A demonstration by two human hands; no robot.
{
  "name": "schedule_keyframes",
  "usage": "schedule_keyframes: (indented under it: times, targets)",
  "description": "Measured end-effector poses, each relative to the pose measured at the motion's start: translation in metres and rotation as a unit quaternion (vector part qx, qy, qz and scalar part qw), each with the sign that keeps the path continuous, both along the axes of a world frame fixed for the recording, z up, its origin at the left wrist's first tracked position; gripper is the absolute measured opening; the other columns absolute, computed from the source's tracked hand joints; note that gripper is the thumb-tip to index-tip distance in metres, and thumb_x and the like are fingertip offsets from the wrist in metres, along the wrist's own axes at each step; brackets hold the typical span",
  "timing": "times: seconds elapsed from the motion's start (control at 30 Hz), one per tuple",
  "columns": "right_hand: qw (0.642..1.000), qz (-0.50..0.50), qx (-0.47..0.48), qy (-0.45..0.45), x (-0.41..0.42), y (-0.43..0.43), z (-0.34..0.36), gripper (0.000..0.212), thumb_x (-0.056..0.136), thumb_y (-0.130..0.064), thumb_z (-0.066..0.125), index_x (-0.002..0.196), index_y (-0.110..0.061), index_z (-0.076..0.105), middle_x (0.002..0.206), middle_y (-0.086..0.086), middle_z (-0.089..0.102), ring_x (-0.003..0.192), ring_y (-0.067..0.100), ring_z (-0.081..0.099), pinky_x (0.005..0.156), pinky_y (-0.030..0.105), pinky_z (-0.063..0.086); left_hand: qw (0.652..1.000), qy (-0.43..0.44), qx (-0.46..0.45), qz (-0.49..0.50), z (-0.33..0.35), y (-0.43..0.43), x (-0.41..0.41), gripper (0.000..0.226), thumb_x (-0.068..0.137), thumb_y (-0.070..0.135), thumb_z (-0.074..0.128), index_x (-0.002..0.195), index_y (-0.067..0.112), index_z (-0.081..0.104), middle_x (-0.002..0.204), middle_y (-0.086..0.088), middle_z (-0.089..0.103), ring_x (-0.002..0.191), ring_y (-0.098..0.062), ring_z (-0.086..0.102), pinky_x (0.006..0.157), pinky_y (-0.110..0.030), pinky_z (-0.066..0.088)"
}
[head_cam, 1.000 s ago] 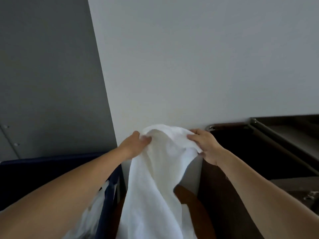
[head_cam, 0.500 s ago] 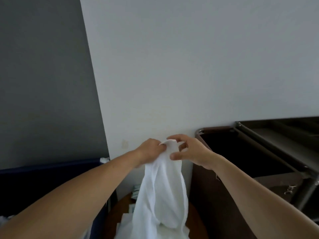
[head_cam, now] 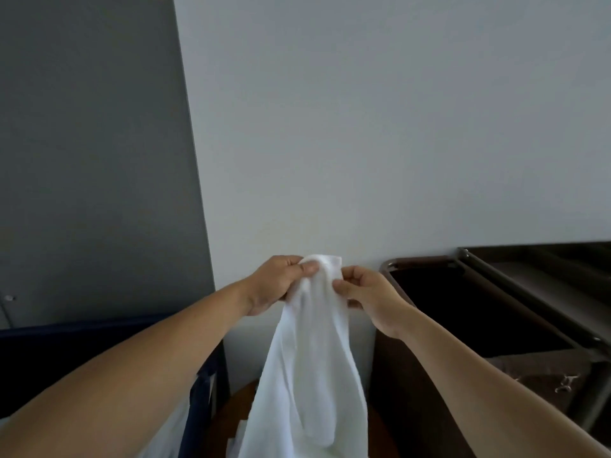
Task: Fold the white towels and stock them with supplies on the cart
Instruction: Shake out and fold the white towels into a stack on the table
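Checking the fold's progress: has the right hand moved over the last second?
Yes. The right hand has moved left, away from the brown bin's rim, closing on the left hand atop the white towel.

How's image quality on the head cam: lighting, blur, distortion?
Head view: dim, flat light, no glare; the towel is the brightest area, its folds readable. Left hand and right hand are slightly soft. Wide-angle bend tilts the wall edge. Cart interior sits in deep shadow.
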State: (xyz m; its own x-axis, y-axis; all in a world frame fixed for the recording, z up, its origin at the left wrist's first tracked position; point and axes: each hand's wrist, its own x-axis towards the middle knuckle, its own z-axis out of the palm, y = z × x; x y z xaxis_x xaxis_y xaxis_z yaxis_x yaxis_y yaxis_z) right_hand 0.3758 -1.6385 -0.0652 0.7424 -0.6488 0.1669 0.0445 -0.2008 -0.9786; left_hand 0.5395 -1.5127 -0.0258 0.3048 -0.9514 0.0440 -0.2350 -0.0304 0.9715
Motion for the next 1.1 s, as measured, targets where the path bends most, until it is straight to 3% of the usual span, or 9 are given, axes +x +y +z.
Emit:
schedule_keyframes:
  times: [0.13, 0.33, 0.47, 0.6, 0.7, 0.87, 0.93, 1.0, 1.1]
  targets:
    - [0.999, -0.044, -0.024, 0.021, 0.005, 0.0, 0.004, 0.017, 0.1, -0.019, 0.058, 0.086, -0.013, 0.065, 0.079, 0.002, 0.067, 0.077, 0.019, 0.063, 0.081, 0.041, 0.055, 1.0, 0.003, 0.015, 0.02, 0.01, 0.01, 0.013, 0.019, 0.093, 0.023, 0.059, 0.081, 0.013, 0.069, 0.084, -0.002, 0.069, 0.083, -0.021, 0.064, 0.081, -0.038, 0.053]
    - [0.975, -0.084, -0.206, -0.001, 0.025, 0.014, 0.03, 0.02, 0.098, -0.022, 0.057, 0.08, -0.028, 0.06, 0.071, -0.015, 0.059, 0.063, -0.01, 0.052, 0.059, 0.009, 0.04, 0.999, 0.019, 0.027, -0.044, 0.019, 0.004, 0.001, 0.026, 0.101, 0.031, 0.054, 0.101, 0.008, 0.065, 0.101, -0.008, 0.071, 0.094, -0.026, 0.068, 0.083, -0.039, 0.057]
    - [0.984, -0.088, -0.153, -0.014, 0.023, 0.011, 0.016, 0.011, 0.094, -0.03, 0.065, 0.086, -0.022, 0.064, 0.075, -0.012, 0.063, 0.062, -0.005, 0.055, 0.06, 0.015, 0.044, 0.999, -0.017, -0.025, 0.012, 0.027, 0.001, -0.004, 0.026, 0.104, 0.026, 0.05, 0.086, 0.007, 0.05, 0.078, -0.005, 0.05, 0.074, -0.018, 0.05, 0.069, -0.03, 0.049]
    - [0.994, -0.008, -0.095, 0.056, 0.015, 0.006, -0.025, 0.032, 0.091, -0.04, 0.068, 0.085, -0.008, 0.067, 0.072, -0.006, 0.066, 0.065, 0.009, 0.062, 0.06, 0.026, 0.048, 0.993, 0.02, -0.064, 0.097, 0.058, -0.002, 0.005, 0.03, 0.103, 0.023, 0.052, 0.074, 0.016, 0.046, 0.067, -0.004, 0.04, 0.06, -0.016, 0.042, 0.057, -0.028, 0.037]
    - [0.994, -0.012, -0.055, 0.093, -0.001, -0.01, -0.057, 0.034, 0.093, -0.047, 0.065, 0.086, -0.015, 0.072, 0.08, -0.001, 0.075, 0.072, 0.013, 0.071, 0.064, 0.026, 0.054, 0.975, 0.07, -0.103, 0.183, 0.092, 0.005, 0.031, 0.023, 0.1, 0.026, 0.057, 0.08, 0.019, 0.049, 0.076, -0.008, 0.039, 0.071, -0.022, 0.044, 0.062, -0.031, 0.04]
    - [0.989, -0.106, -0.073, 0.077, -0.007, -0.032, -0.041, 0.034, 0.095, -0.039, 0.064, 0.072, -0.015, 0.061, 0.059, -0.01, 0.059, 0.058, 0.012, 0.056, 0.053, 0.023, 0.042, 0.908, -0.262, -0.034, 0.325, 0.084, 0.015, 0.065, 0.023, 0.1, 0.025, 0.046, 0.08, 0.016, 0.049, 0.08, 0.0, 0.05, 0.065, -0.02, 0.044, 0.057, -0.027, 0.037]
    - [0.983, -0.109, -0.135, 0.052, 0.005, -0.026, -0.008, 0.038, 0.095, -0.035, 0.063, 0.065, -0.017, 0.048, 0.053, -0.013, 0.04, 0.053, 0.007, 0.038, 0.047, 0.02, 0.029, 0.935, -0.27, -0.005, 0.231, 0.059, 0.013, 0.053, 0.011, 0.101, 0.022, 0.047, 0.105, 0.021, 0.058, 0.104, 0.0, 0.058, 0.081, -0.016, 0.055, 0.057, -0.026, 0.041]
    - [0.975, -0.078, -0.205, 0.037, 0.018, -0.015, 0.028, 0.04, 0.094, -0.034, 0.063, 0.063, -0.016, 0.044, 0.054, -0.014, 0.037, 0.051, 0.004, 0.033, 0.046, 0.019, 0.026, 0.97, -0.223, 0.021, 0.094, 0.041, 0.011, 0.034, 0.035, 0.101, 0.028, 0.054, 0.136, 0.03, 0.049, 0.131, 0.003, 0.052, 0.111, -0.012, 0.055, 0.072, -0.024, 0.046]
    - [0.964, -0.034, -0.26, 0.041, 0.027, -0.001, 0.061, 0.044, 0.094, -0.031, 0.065, 0.059, -0.016, 0.041, 0.052, -0.015, 0.037, 0.049, 0.003, 0.033, 0.046, 0.016, 0.028, 0.988, -0.134, 0.06, -0.038, 0.032, 0.009, 0.01, 0.039, 0.099, 0.029, 0.06, 0.135, 0.038, 0.051, 0.13, 0.021, 0.057, 0.108, 0.01, 0.058, 0.076, -0.008, 0.047]
